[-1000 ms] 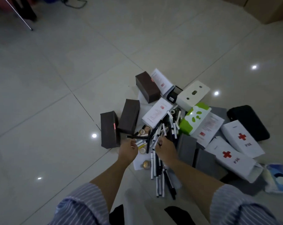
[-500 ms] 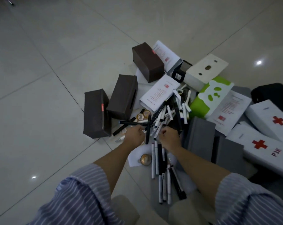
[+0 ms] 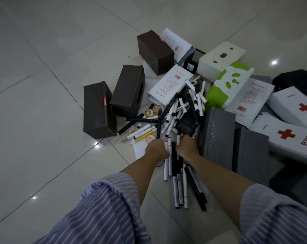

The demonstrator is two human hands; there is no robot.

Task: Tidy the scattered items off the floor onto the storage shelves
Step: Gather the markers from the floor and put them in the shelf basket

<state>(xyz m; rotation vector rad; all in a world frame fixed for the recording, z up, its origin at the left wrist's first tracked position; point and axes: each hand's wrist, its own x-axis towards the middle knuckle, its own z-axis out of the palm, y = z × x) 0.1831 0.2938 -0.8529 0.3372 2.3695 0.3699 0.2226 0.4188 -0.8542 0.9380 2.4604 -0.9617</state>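
Note:
A heap of black and white markers (image 3: 178,110) lies on the tiled floor, with a row of markers (image 3: 179,184) between my forearms. My left hand (image 3: 157,149) is curled at the near edge of the heap and grips a black marker (image 3: 159,124) that sticks up away from me. Just to its right, my right hand (image 3: 187,146) is curled round a dark marker (image 3: 178,135). The fingers of both hands are hidden behind their backs. No storage shelves are in view.
Three dark brown boxes (image 3: 98,110) (image 3: 130,90) (image 3: 156,51) lie left of the heap. Tape rolls (image 3: 149,112), a white labelled box (image 3: 168,85), a cream box (image 3: 219,59), a green panda box (image 3: 226,85), grey boxes (image 3: 218,131) and red-cross boxes (image 3: 293,138) surround it.
My head has dropped closer to the pile, so everything looks larger. Both hands have stayed at the near edge of the markers and drawn together, gathering them.

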